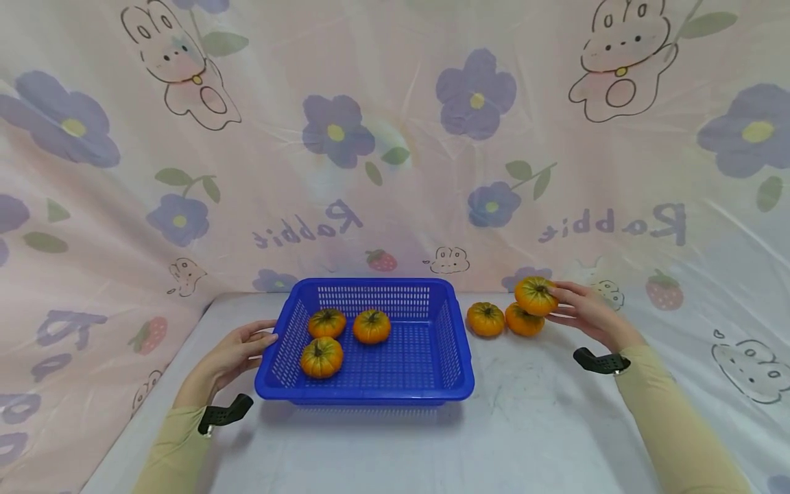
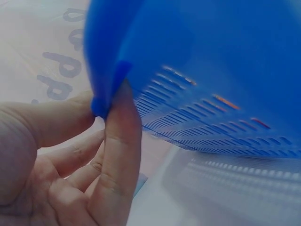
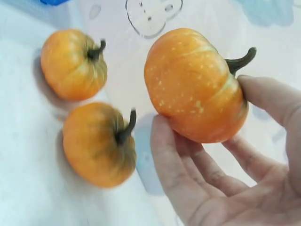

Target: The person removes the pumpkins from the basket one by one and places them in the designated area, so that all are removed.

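Note:
A blue plastic basket (image 1: 395,394) with slotted walls stands on the table, with three small orange pumpkins inside, one of them a pumpkin (image 1: 372,327) near its middle. My left hand (image 1: 237,353) pinches the basket's left rim (image 2: 106,61) between thumb and index finger. To the right of the basket, my right hand (image 1: 586,312) holds a pumpkin (image 3: 195,87) by its side, thumb near the dark stem and fingers beneath. Two more pumpkins, one nearer the basket (image 3: 73,65) and one beside it (image 3: 98,143), sit on the table just left of the held one.
A white table surface (image 1: 524,425) extends in front of the basket and to its right. Behind it hangs a pink cloth (image 1: 407,185) printed with rabbits, flowers and strawberries, which also runs along the left side.

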Tool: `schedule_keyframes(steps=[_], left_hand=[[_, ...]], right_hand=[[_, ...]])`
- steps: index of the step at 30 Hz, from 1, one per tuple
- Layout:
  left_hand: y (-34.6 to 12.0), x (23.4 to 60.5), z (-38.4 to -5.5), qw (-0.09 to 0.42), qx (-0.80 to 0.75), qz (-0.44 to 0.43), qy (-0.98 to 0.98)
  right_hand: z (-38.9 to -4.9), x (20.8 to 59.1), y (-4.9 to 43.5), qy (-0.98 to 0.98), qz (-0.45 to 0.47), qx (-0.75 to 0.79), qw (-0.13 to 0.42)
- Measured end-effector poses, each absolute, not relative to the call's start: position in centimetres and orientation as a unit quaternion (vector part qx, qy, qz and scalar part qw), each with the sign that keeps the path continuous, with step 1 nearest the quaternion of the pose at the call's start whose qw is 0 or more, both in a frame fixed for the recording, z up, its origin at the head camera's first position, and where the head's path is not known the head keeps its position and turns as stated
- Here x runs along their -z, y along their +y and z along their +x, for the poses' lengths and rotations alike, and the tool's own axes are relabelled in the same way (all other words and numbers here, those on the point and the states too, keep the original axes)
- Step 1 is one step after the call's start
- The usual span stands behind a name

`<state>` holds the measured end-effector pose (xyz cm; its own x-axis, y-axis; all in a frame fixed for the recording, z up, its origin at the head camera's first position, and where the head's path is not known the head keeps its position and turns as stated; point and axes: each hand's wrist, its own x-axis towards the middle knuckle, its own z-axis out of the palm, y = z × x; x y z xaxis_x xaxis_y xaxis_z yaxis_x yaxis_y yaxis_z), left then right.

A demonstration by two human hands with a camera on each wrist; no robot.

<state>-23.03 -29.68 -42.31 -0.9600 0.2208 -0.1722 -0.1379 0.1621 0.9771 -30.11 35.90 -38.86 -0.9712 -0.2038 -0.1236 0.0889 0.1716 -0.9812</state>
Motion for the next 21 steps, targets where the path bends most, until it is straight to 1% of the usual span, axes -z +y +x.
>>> schedule_keyframes(steps=[7, 21], left_hand=[[-29.7, 42.2, -23.1, 0.141, -0.643, 0.022, 0.753], [-29.7, 42.4, -23.1, 0.138, -0.644, 0.017, 0.752]], right_hand=[[-29.8, 39.7, 38.1, 0.752, -0.022, 0.651, 0.101], [-30.2, 41.6, 40.2, 0.712, 0.024, 0.694, 0.103]])
